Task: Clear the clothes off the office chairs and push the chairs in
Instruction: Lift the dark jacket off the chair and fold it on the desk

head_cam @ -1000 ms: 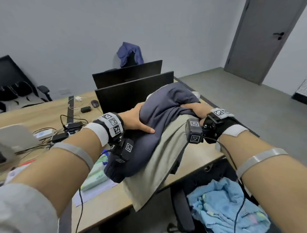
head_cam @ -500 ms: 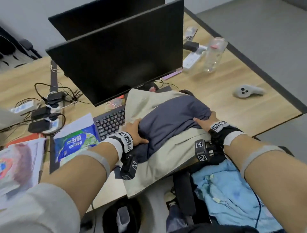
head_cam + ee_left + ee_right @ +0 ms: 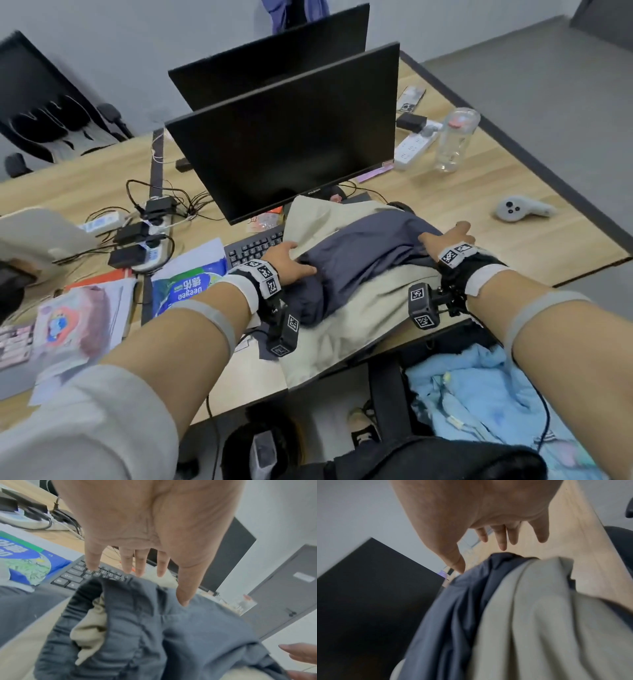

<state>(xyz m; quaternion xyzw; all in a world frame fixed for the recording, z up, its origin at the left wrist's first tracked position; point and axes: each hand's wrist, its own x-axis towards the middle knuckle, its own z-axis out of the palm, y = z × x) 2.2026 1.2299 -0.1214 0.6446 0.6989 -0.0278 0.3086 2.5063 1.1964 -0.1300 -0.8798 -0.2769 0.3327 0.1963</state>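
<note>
a navy garment (image 3: 359, 260) lies bunched on top of a beige garment (image 3: 346, 325), both heaped on the worktop (image 3: 479, 202) edge, the beige hem hanging over. a light blue garment (image 3: 479, 401) lies crumpled on the black office chair (image 3: 387, 397) below.

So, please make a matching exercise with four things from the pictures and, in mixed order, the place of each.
Things:
1. navy garment
2. light blue clothing
3. clear bottle
4. keyboard

Places:
a. on the chair seat, below the desk edge
b. partly under the beige garment
c. on top of the beige garment
d. upright beside the power strip

Pairs: 1-c, 2-a, 3-d, 4-b
</note>
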